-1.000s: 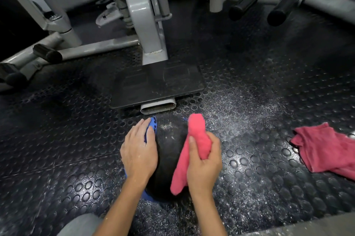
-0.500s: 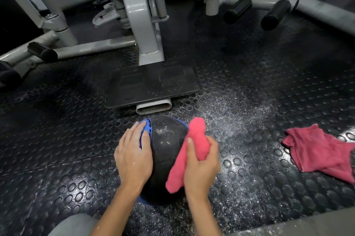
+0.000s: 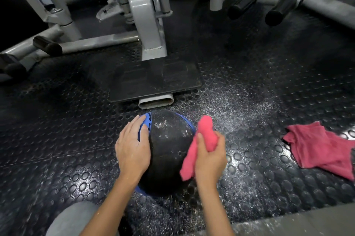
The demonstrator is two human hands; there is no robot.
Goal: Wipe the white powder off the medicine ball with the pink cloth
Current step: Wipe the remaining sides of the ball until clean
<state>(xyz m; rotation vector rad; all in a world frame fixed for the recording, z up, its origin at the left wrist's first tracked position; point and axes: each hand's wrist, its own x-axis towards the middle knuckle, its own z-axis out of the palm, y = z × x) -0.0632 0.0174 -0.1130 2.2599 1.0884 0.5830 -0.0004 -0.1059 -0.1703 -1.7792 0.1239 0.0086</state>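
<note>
A black medicine ball (image 3: 169,151) with blue trim sits on the studded rubber floor, its top still speckled with white powder. My left hand (image 3: 132,149) lies flat against the ball's left side, fingers straight. My right hand (image 3: 210,157) grips a bunched pink cloth (image 3: 199,145) and holds it against the ball's right side; the cloth's tail hangs down over the ball.
A second pink cloth (image 3: 318,145) lies crumpled on the floor at the right. White powder (image 3: 240,108) is scattered on the mat beyond and below the ball. A grey gym machine with a black footplate (image 3: 153,80) stands just behind. My knee (image 3: 76,218) shows at the bottom.
My right hand has slid the pink cloth from the ball's top toward its right side. My left hand has stayed on the left side.
</note>
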